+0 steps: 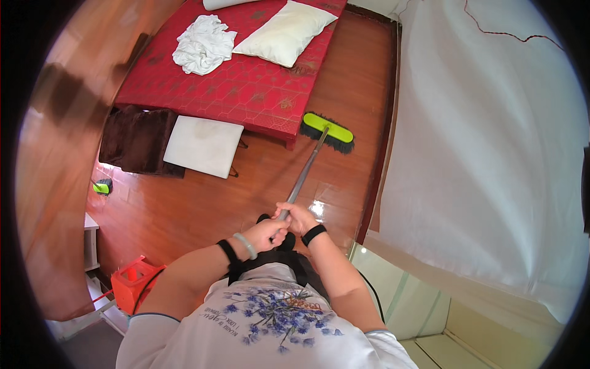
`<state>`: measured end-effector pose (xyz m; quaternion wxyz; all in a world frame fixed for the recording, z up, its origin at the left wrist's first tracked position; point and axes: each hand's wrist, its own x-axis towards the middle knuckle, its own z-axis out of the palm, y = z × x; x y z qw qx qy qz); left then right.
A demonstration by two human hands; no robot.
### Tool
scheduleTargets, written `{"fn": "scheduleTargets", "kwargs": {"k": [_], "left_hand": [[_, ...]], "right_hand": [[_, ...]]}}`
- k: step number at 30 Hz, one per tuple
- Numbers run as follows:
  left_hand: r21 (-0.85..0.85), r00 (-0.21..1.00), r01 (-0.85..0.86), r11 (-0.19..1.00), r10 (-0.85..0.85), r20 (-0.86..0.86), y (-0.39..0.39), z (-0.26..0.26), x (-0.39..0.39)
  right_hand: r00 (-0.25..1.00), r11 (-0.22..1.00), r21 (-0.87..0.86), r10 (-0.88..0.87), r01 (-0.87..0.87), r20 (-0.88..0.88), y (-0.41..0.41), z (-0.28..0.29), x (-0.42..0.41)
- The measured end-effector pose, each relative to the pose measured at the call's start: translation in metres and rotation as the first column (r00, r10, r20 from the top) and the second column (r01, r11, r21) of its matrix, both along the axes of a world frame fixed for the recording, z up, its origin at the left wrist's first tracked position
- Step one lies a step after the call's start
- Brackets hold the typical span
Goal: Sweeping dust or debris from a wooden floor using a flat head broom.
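Note:
Both of my hands grip the grey metal handle of a push broom (302, 177). My left hand (267, 233), with a pale bangle and a black band at the wrist, closes around the handle's near end. Just beyond it, my right hand (296, 217) wraps the same handle and wears a black wristband. The broom's lime-green head (328, 127) with dark bristles rests on the reddish wood floor (355, 87), close to the corner of a red bed base (221, 94).
On the bed base lie a white pillow (288, 34) and a crumpled white cloth (203, 45). A white-topped stool (203, 145) and a brown plush-covered seat (138, 140) stand at its foot. White curtain (461, 138) hangs at right; a red plastic stool (133, 281) is at lower left.

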<state>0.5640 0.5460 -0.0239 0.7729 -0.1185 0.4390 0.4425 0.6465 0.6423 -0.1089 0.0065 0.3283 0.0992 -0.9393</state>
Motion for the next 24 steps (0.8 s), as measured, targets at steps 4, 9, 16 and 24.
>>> {"fn": "scheduleTargets", "kwargs": {"k": [4, 9, 16, 24], "left_hand": [[-0.015, 0.997, -0.068, 0.998, 0.067, -0.043, 0.037, -0.019, -0.001], [0.094, 0.995, -0.044, 0.995, 0.051, -0.081, 0.024, 0.028, -0.025], [-0.066, 0.982, 0.012, 0.998, 0.001, 0.188, 0.074, 0.036, -0.055], [-0.106, 0.976, -0.002, 0.994, 0.025, 0.217, 0.18, 0.002, -0.078]], "right_hand": [[0.986, 0.983, 0.124, -0.145, 0.135, 0.079, 0.03, 0.013, -0.002], [0.996, 0.994, 0.075, -0.087, 0.086, 0.016, 0.009, 0.071, -0.018], [0.999, 0.999, 0.035, 0.033, -0.034, 0.024, 0.061, 0.073, -0.039], [0.993, 0.998, 0.065, 0.013, -0.02, 0.115, 0.164, 0.029, -0.067]]}}
